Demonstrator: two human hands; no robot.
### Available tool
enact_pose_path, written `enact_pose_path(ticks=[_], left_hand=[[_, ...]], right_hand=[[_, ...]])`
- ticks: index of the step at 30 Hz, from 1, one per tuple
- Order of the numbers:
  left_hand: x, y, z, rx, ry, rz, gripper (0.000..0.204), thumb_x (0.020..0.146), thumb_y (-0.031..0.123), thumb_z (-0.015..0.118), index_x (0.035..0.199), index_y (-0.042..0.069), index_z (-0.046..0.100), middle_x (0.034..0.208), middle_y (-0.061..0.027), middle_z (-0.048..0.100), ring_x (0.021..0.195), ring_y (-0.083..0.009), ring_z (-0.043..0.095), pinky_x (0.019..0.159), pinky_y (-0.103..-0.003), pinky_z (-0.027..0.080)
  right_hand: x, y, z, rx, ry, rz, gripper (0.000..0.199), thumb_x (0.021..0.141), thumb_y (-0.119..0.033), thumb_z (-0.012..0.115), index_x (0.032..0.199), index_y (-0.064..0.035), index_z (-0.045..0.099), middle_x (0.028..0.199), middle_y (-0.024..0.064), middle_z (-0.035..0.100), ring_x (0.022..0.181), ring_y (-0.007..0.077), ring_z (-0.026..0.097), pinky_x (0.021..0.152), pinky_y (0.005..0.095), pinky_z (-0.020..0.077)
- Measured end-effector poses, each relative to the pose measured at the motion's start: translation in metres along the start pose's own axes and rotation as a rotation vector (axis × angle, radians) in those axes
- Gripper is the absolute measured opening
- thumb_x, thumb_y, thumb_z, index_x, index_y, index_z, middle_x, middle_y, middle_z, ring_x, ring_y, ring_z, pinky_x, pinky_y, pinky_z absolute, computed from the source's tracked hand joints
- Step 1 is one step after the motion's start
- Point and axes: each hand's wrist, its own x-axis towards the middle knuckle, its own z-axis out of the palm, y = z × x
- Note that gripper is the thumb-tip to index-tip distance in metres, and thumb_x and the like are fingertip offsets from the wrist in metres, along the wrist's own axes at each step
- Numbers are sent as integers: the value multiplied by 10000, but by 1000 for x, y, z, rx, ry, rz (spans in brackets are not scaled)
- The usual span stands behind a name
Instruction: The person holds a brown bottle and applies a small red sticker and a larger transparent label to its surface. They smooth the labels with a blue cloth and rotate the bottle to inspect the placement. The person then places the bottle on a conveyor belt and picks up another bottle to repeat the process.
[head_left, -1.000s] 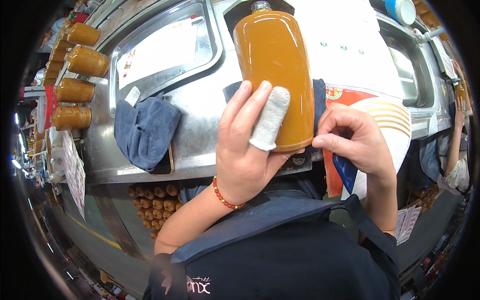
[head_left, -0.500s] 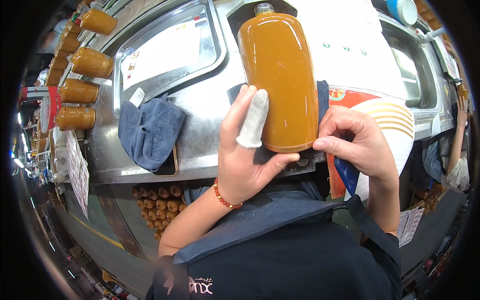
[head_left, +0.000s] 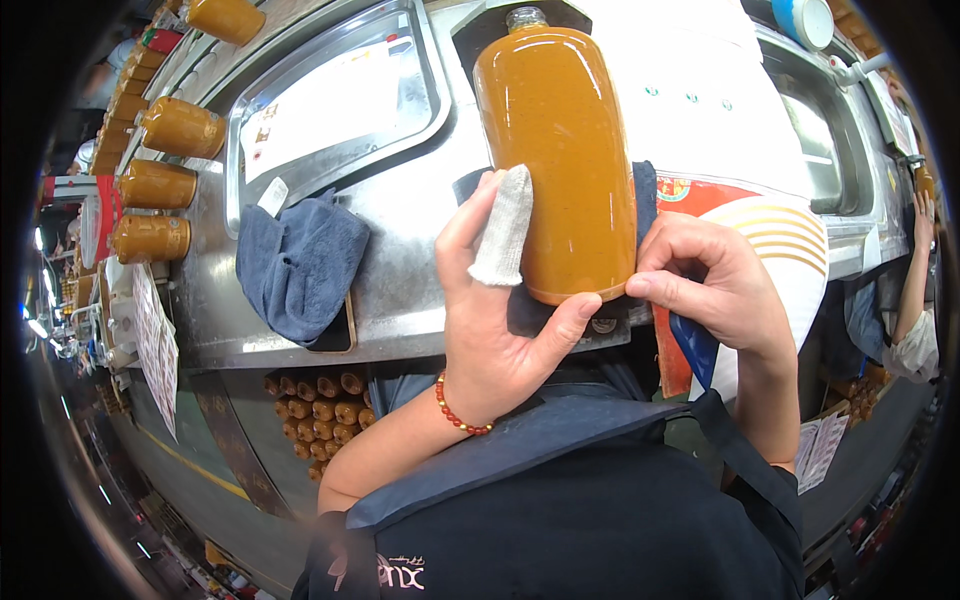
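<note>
A large clear bottle (head_left: pixel 560 150) filled with orange-brown contents lies in front of me, its neck pointing away. My left hand (head_left: pixel 490 320) is spread along its left flank, with a knitted pale finger cot (head_left: pixel 502 228) on one finger. The left thumb tip touches the bottle's near base. At the base's right corner, my right hand (head_left: pixel 715 285) is closed, its thumb and forefinger pressed against the edge. A blue flat plastic tool (head_left: pixel 692 350) sticks out below that hand, apparently held in its curled fingers. Most of this tool is hidden.
A crumpled blue-grey cloth (head_left: pixel 305 265) lies left on the metal counter (head_left: pixel 395 270). Behind it stands a metal tray (head_left: pixel 437 100) with white sheets. Similar filled bottles (head_left: pixel 155 185) line the far left. Red-and-white printed packaging (head_left: pixel 770 215) lies right. Another person's arm (head_left: pixel 915 285) shows at far right.
My left hand has shifted slightly down, and its thumb has drawn left onto the bottle's base edge. The right hand stays put. At the far left, one bottle has moved up and right.
</note>
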Motion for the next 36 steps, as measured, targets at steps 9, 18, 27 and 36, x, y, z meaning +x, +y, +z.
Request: enact_pose_path(ticks=[9, 18, 27, 36], left_hand=[[21, 11, -5, 409, -40, 237, 889, 768, 319, 904, 1489, -17, 506, 1562, -207, 384, 1422, -452, 400, 1164, -523, 353], [9, -7, -14, 292, -99, 148, 898, 856, 391, 848, 1531, -33, 434, 1604, -222, 282, 1463, -399, 365, 1199, -487, 328], [0, -1, -12, 68, -147, -64, 951, 934, 285, 769, 1599, -81, 197, 1582, -183, 254, 1478, -312, 350, 1217, -439, 300], [7, 10, -7, 92, -175, -92, 934, 908, 134, 775, 1602, -76, 188, 1556, -156, 279, 1453, -290, 379, 1209, -426, 317]], right_hand=[[-1, -2, -3, -9, -1, 15, 170, 924, -115, 793, 844, -12, 683, 820, -27, 582, 690, 33, 505, 611, 213, 402], [-3, 3, -8, -59, 30, 58, 139, 927, -91, 780, 871, -7, 684, 847, -22, 602, 686, 24, 501, 612, 203, 401], [-1, 5, -1, 144, 59, 122, 312, 897, -126, 828, 1104, 8, 636, 866, -14, 654, 637, -19, 480, 579, 160, 401], [1, 9, 1, 123, 63, 94, 331, 887, -142, 840, 1096, 8, 631, 872, 3, 659, 625, -12, 501, 570, 167, 415]])
